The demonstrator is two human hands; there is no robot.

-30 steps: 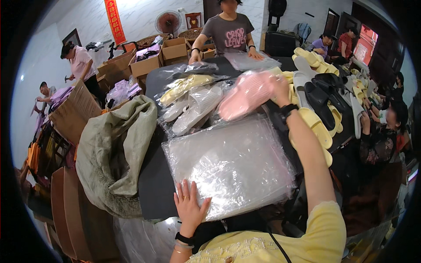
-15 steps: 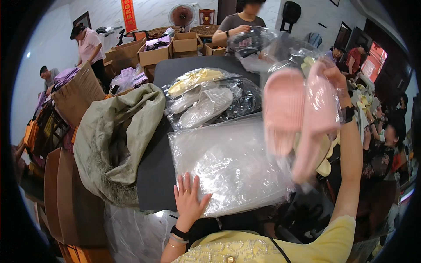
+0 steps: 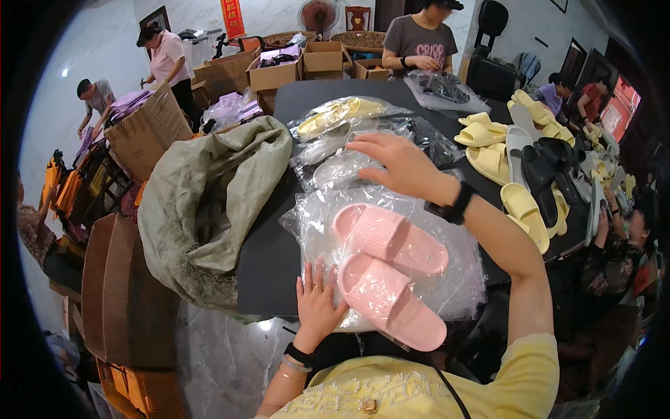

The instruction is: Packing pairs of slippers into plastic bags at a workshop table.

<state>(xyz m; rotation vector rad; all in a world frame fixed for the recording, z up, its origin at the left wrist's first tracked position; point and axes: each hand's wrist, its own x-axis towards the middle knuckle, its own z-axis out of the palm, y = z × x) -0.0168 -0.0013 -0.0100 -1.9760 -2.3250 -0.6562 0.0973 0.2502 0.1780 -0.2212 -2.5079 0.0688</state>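
Observation:
A pair of pink slippers (image 3: 377,286) in clear plastic lies on a stack of clear plastic bags (image 3: 460,276) at the near edge of the dark table (image 3: 258,272). Flat on the stack's near left corner, just beside the slippers, my left hand (image 3: 319,307) rests with fingers stretched. My right hand (image 3: 401,167) is open and holds nothing, reaching over bagged grey slippers (image 3: 333,172) and partly covering them. Behind them lie yellow slippers (image 3: 345,115) in clear plastic, with a black bagged pair (image 3: 436,143) to the right.
A grey-green sack (image 3: 174,202) gapes at the table's left. Loose yellow slippers (image 3: 520,209) and black slippers (image 3: 541,174) crowd the right side. Across the table a person handles a black bagged item (image 3: 447,87). Cardboard boxes (image 3: 276,73) stand behind; other people work around.
My right hand has put the bagged pink slippers down on the stack, let go, and moved left over the bagged grey pair. My left hand remains on the stack.

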